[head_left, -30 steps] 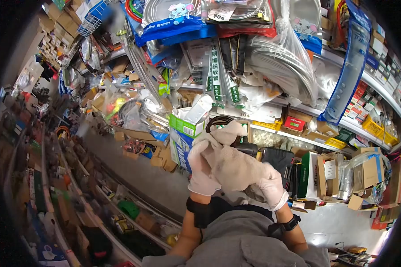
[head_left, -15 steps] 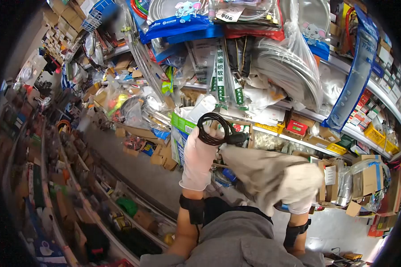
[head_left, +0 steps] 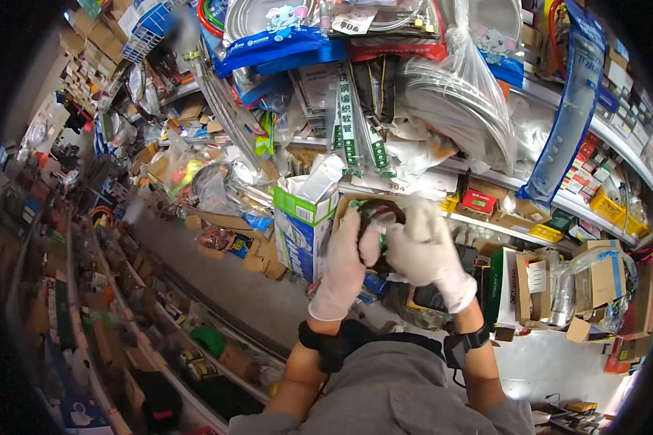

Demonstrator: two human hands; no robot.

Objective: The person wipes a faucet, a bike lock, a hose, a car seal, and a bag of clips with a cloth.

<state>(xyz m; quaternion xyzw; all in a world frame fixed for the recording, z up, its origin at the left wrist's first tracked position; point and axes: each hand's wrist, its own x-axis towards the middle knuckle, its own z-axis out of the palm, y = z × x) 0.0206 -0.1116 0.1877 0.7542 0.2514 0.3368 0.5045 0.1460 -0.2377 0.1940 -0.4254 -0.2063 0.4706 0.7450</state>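
Observation:
A coiled black cable (head_left: 382, 212) is in front of my body, partly hidden by both gloves. My left hand (head_left: 347, 262), in a white glove, is closed around the left side of the coil. Against its right side is my right hand (head_left: 426, 250), also gloved, with bent fingers closed at the cable; motion blur hides their exact grip. The cable's plug end is not visible. Just behind my left hand stands an open green, white and blue box (head_left: 302, 230), with white packaging sticking out of its top.
Shelves ahead carry bagged hoses (head_left: 457, 101) and a long blue-edged package (head_left: 569, 109) that hangs down. A red box (head_left: 479, 201) and yellow bins (head_left: 617, 217) sit to the right. Cardboard boxes (head_left: 601, 279) are low right. A narrow aisle (head_left: 196, 254) runs left between crowded shelves.
My right hand has come from the lower right, where it was smeared by motion, up to the cable. My left hand has shifted slightly right and down with the coil.

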